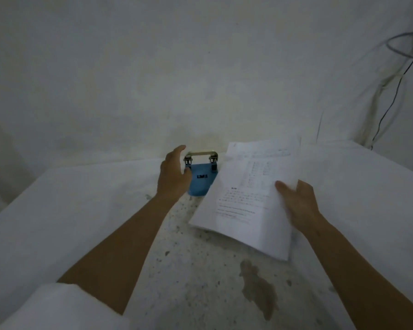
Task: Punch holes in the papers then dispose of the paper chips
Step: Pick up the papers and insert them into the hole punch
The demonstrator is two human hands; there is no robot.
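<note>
The left hand [174,172] was spread apart, cupping the left side of the blue hole punch [200,177] near the wall [200,79]. The right hand [298,201] gripped the papers [243,198], raised above the table [81,198] just right of the punch.

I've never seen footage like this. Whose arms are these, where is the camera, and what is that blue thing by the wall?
There is no robot: a person wears a camera on the head, looking down at their own arms. The left hand reaches around a blue hole punch that stands on the speckled table by the wall. Whether the hand grips it I cannot tell. The right hand holds a stack of printed papers by its right edge, just beside the punch. A brown stain marks the table nearer the person. Cables hang at the far right.
</note>
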